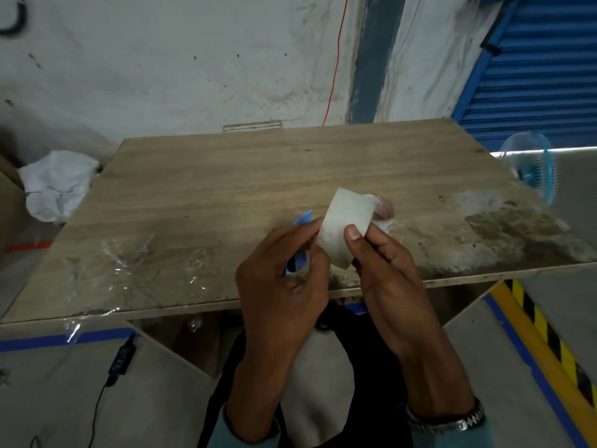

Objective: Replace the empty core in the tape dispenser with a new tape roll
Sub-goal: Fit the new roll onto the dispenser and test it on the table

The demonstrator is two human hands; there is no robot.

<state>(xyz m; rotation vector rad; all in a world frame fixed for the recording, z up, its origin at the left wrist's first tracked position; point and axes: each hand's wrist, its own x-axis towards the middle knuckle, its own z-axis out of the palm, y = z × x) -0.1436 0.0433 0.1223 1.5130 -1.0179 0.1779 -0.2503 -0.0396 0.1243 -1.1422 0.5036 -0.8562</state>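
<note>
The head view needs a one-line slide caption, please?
Both hands hold a tape roll and blue dispenser above the table.

Both hands are held over the near edge of the table [226, 176], the left hand [277, 279] beside the right hand [387, 273]. A strip of tape [345, 227] is stretched between them, above the table. The tape dispenser [302, 221] is enclosed in the left hand; the tape roll [382, 210] sits just behind the right hand. Crumpled film [129, 263] lies on the table to the left, a fan [533, 169] stands off its right edge
</note>
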